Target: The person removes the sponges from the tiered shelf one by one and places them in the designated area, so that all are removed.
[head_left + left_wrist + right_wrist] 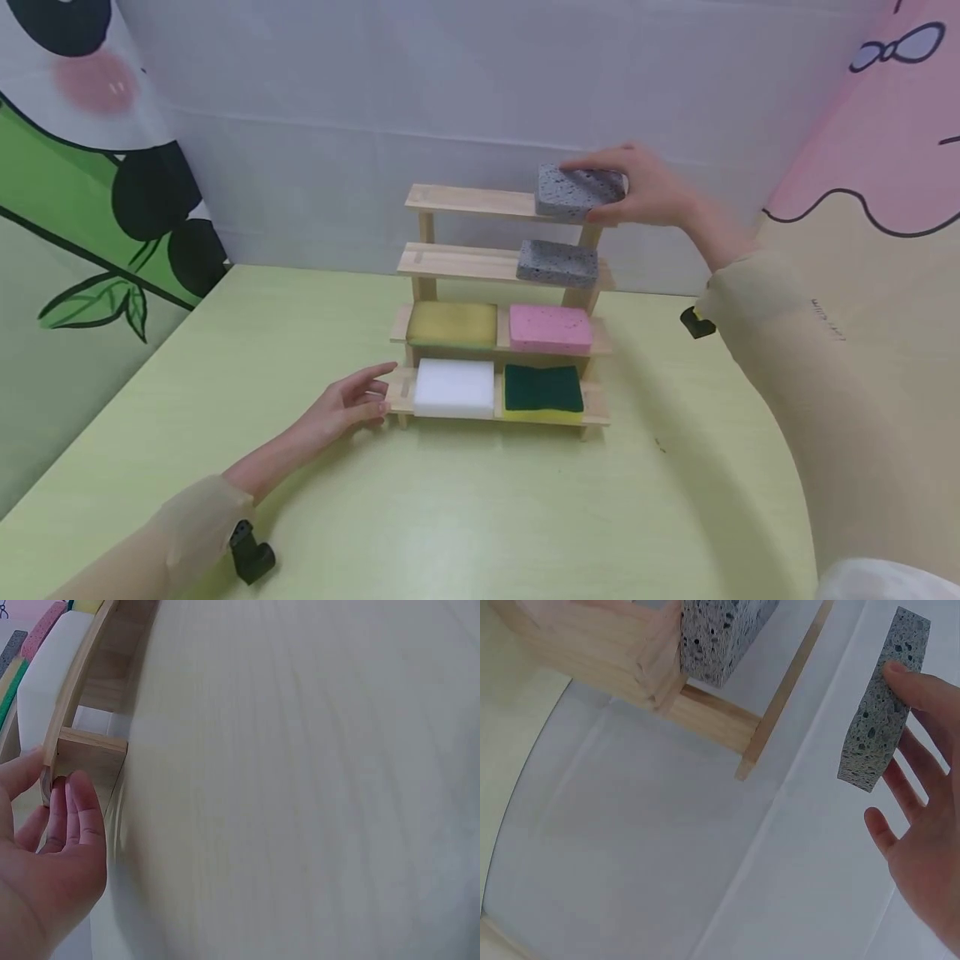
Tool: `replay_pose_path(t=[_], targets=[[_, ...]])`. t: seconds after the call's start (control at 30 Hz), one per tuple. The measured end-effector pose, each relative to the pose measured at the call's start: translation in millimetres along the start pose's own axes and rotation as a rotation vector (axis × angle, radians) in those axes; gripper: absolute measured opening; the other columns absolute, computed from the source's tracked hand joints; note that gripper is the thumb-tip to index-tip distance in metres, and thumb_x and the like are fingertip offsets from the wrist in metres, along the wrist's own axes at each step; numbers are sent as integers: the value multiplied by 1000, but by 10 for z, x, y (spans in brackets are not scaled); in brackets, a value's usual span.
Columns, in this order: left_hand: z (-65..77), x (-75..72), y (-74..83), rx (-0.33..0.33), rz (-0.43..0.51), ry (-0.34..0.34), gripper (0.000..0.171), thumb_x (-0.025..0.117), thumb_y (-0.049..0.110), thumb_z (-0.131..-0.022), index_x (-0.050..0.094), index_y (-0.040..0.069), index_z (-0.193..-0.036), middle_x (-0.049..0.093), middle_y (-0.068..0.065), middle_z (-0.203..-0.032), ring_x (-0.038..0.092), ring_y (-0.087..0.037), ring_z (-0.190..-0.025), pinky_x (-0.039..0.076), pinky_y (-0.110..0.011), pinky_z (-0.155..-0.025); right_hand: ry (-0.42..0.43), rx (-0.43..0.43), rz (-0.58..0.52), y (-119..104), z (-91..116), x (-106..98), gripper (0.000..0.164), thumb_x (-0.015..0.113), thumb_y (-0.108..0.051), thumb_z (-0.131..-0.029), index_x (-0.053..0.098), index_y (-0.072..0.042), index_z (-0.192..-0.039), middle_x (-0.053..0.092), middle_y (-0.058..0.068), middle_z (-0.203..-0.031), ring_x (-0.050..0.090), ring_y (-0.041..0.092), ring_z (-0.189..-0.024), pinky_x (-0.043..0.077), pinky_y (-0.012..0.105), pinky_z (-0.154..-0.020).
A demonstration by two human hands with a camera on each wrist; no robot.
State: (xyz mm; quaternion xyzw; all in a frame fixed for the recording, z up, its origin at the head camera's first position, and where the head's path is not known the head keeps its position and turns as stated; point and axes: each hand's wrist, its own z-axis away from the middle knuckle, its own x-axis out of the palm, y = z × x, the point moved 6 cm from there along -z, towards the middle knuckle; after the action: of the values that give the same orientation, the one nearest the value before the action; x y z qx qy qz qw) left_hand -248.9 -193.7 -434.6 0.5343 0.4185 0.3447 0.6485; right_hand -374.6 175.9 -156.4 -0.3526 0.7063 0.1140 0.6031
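My right hand (651,187) pinches a grey speckled sponge (570,190) between thumb and fingers at the right end of the top shelf. The right wrist view shows this sponge (885,705) apart from the shelf plank (787,694). My left hand (348,404) grips the left end of the bottom shelf of a four-tier wooden rack (468,198), thumb and fingertips at the plank's edge (56,742). A second grey sponge (557,264) lies at the right of the tier below the top one.
Below sit a tan-yellow sponge (452,323) and a pink sponge (551,327). The bottom tier bears a white sponge (454,388) and a green-and-yellow scouring sponge (543,390). The rack stands on a pale table (480,500), with a light sheet (315,150) hanging behind.
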Motion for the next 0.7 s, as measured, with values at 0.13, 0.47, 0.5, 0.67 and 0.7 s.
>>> replay_pose_path(t=[0.13,0.47,0.5,0.67,0.7], targets=[[0,-7,1,13,16,-12,68,63,12,-96,29,6,-155,53,-14,-126,64,-5,-103,58,-27,-82,25,41,38,107,69,-119,67,76,-17,-84,51,-24,-146,51,12,-148,39,32,-117,33,50,-95],[-15,-19,3,23,34,-11,68,62,11,-97,28,3,-155,55,-6,-121,64,-4,-101,58,-25,-82,32,152,72,341,245,-349,71,73,-22,-88,41,-27,-151,47,14,-151,33,37,-125,33,58,-95],[-14,-16,5,25,36,-13,68,62,11,-97,27,3,-155,55,-7,-121,64,-4,-101,58,-26,-82,36,155,65,363,266,-355,71,73,-21,-88,41,-27,-151,46,15,-151,32,38,-127,32,60,-96],[-15,-11,9,25,41,-18,68,62,12,-97,27,3,-155,55,-9,-122,64,-4,-100,59,-26,-82,49,201,43,491,348,-391,73,74,-18,-87,40,-26,-152,45,16,-151,29,38,-130,30,62,-99],[-16,-10,9,23,41,-19,68,62,12,-97,27,4,-155,54,-9,-122,64,-4,-100,59,-26,-82,51,209,43,514,363,-399,73,74,-18,-87,40,-26,-152,44,17,-151,28,38,-131,30,62,-100]])
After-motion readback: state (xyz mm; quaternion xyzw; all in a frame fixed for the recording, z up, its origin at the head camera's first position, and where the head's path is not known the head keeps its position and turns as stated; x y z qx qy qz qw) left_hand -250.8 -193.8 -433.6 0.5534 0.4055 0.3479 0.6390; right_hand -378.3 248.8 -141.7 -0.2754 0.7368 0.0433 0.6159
